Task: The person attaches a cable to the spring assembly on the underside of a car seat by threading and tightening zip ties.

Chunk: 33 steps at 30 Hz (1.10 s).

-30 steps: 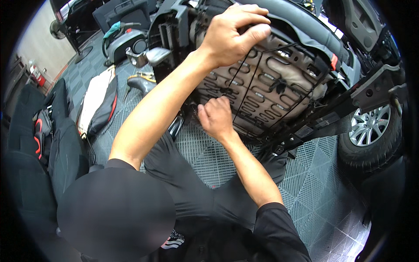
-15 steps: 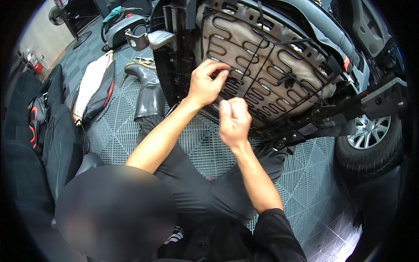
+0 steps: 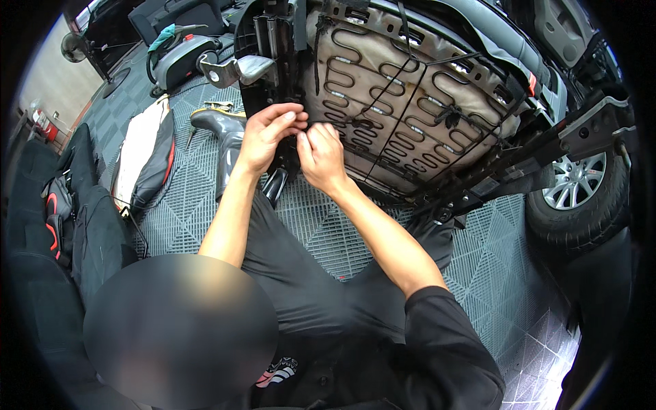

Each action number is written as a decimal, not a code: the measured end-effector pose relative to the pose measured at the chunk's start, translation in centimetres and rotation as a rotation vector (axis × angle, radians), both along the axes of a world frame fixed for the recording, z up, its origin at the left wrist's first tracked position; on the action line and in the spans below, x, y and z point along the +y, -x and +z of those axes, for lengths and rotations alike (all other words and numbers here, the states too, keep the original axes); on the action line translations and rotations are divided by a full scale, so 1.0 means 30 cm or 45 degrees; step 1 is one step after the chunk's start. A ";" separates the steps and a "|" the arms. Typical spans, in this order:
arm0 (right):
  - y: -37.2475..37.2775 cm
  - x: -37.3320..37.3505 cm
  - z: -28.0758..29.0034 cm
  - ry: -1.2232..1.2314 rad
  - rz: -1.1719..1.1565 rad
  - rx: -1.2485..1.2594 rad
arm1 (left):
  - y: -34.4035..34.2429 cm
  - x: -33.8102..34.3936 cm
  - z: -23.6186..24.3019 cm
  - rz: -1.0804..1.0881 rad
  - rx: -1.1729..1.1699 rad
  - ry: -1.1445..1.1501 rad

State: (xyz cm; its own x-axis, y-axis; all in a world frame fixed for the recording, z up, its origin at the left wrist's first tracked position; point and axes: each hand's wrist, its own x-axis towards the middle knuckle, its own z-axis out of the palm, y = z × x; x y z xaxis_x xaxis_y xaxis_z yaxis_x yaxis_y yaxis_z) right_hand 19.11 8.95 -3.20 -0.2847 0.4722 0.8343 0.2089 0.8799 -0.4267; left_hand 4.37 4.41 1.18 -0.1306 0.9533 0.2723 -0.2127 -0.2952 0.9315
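Note:
A car seat is tipped up before me, its underside showing beige padding [image 3: 369, 51] crossed by black zigzag springs [image 3: 417, 133]. Close together at the left edge of the springs are both hands. My left hand [image 3: 263, 140] has thumb and fingers pinched near the dark seat frame [image 3: 270, 41]. Beside it on the right, my right hand [image 3: 322, 156] is curled closed with its fingertips against the spring area. Whatever lies in the fingertips is too small and dark to name.
Dark rubber boots [image 3: 229, 137] stand left of the seat. Beyond them are a grey-black machine with a hose [image 3: 184, 65] and a white-and-black seat piece [image 3: 140, 150]. Black upholstered seats [image 3: 96, 225] line the left. A car wheel [image 3: 574, 184] is at right, above grey floor tiles [image 3: 328, 232].
Both hands have shifted left along the seat's underside, to its left edge. My right hand has risen close beside the left one. The view has shifted slightly.

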 end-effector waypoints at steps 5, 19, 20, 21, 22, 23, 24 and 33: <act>0.070 -0.081 0.186 0.262 0.120 0.288 | 0.090 -0.075 -0.044 0.033 -0.268 -0.091; -0.396 -0.063 0.419 0.914 0.574 0.680 | -0.333 0.113 0.016 0.630 0.854 -0.679; -0.390 -0.067 0.413 0.895 0.571 0.666 | -0.340 0.123 0.017 0.677 0.870 -0.700; -0.387 -0.068 0.410 0.865 0.592 0.637 | -0.347 0.130 0.017 0.694 0.872 -0.716; -0.388 -0.066 0.407 0.837 0.578 0.580 | -0.352 0.137 0.018 0.711 0.873 -0.732; -0.386 -0.064 0.406 0.809 0.568 0.522 | -0.352 0.144 0.018 0.733 0.875 -0.749; -0.384 -0.064 0.405 0.780 0.558 0.464 | -0.350 0.154 0.018 0.734 0.897 -0.762; -0.490 -0.114 0.321 0.641 -0.497 -0.312 | -0.339 0.174 0.025 0.687 0.894 -0.733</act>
